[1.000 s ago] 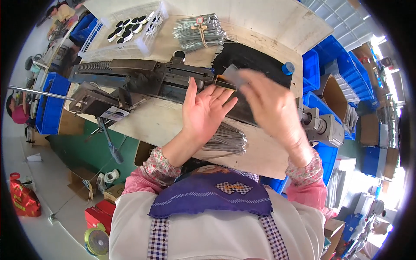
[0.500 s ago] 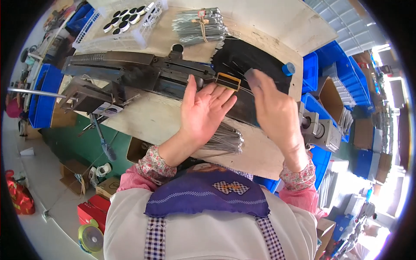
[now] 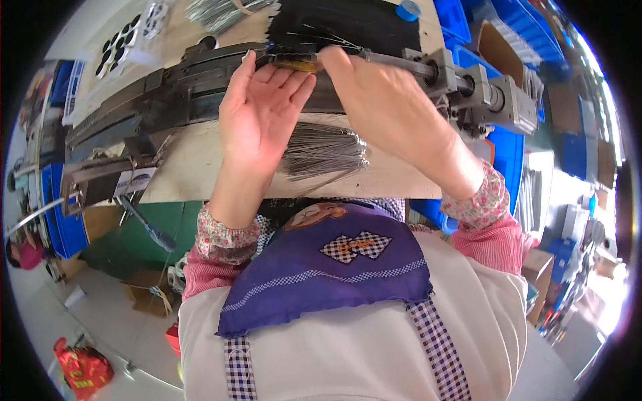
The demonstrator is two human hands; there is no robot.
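My left hand (image 3: 257, 123) lies palm up, fingers stretched out and thumb apart. Its fingertips reach the lower edge of a yellow frame-like piece (image 3: 294, 65) on the long dark metal machine (image 3: 160, 97); whether they press on it I cannot tell. My right hand (image 3: 401, 113) is closed, with its fingertips at the right end of that yellow piece. What it grips, if anything, is hidden behind the fingers. Several thin metal rods (image 3: 341, 38) lie on the black mat (image 3: 388, 37) just beyond the hands.
A bundle of thin metal wires (image 3: 324, 152) lies on the table between my forearms. Another tied bundle (image 3: 217, 13) is at the back. A white crate (image 3: 150, 23) stands back left, and a blue cap (image 3: 407, 10) back right. A clamp-like metal mechanism (image 3: 491, 100) extends at the right.
The view has shifted, so the bench sits higher in it. My right hand has come in left to the yellow piece from over the mat. My left hand stays palm up beside it.
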